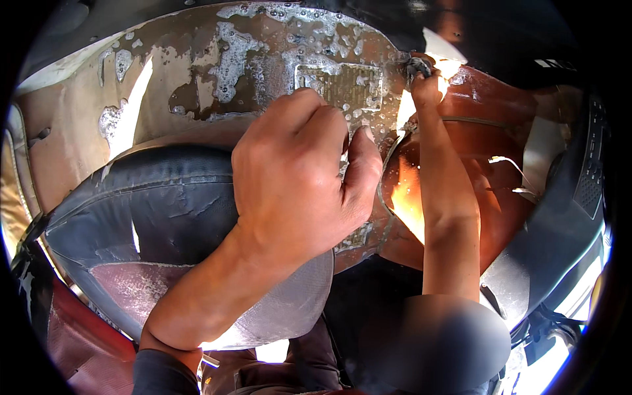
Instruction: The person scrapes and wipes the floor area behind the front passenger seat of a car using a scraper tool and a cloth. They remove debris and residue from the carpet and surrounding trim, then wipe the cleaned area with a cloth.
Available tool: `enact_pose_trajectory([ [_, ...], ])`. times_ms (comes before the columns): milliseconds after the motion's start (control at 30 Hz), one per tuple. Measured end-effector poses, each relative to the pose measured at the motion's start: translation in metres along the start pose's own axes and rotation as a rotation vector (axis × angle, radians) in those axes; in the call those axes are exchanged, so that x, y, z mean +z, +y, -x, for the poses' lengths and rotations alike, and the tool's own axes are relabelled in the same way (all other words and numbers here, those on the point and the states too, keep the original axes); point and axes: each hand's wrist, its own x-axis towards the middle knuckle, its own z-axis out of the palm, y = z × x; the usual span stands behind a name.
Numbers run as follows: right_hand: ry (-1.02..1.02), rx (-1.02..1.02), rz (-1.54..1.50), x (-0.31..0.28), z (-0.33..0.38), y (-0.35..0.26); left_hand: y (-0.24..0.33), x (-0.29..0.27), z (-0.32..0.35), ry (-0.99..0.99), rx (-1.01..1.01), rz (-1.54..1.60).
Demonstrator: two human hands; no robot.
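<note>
My left hand (303, 164) is raised close to the view, back of the hand up, with its fingers curled into a loose fist. Whatever lies inside those fingers, if anything, is hidden. Farther off to the right, my right hand (426, 91) grips a dark grey, wadded scrubber (417, 66) against the wet surface. Soap suds (234, 56) and brown water cover the vehicle's tan floor (191, 56). A ribbed rectangular patch (359, 84) in that floor lies beyond my left hand, partly covered by suds.
A black seat (164, 191) with a worn, paler panel stands at the left under my left forearm. Reddish-brown floor (487, 138) continues at the right, where a white connector (503, 159) sticks up on a wire. Dark trim (566, 217) borders the right side. A blurred patch covers the lower right.
</note>
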Motion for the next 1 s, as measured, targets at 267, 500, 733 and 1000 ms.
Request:
enact_pose_trajectory([
  [267, -0.053, -0.225, 0.009, 0.054, 0.029, -0.154, 0.004, 0.007, -0.003, 0.006, 0.022, 0.056],
  [500, -0.218, -0.443, -0.413, 0.052, 0.098, -0.221, -0.001, 0.005, -0.003, 0.015, 0.022, 0.049],
  [733, -0.103, 0.258, -0.050, 0.022, 0.007, -0.121, 0.001, 0.004, -0.001, 0.044, -0.009, -0.004],
  [1000, -0.192, -0.432, -0.345, 0.094, 0.096, -0.276, 0.004, 0.009, -0.004, 0.033, 0.009, 0.055],
])
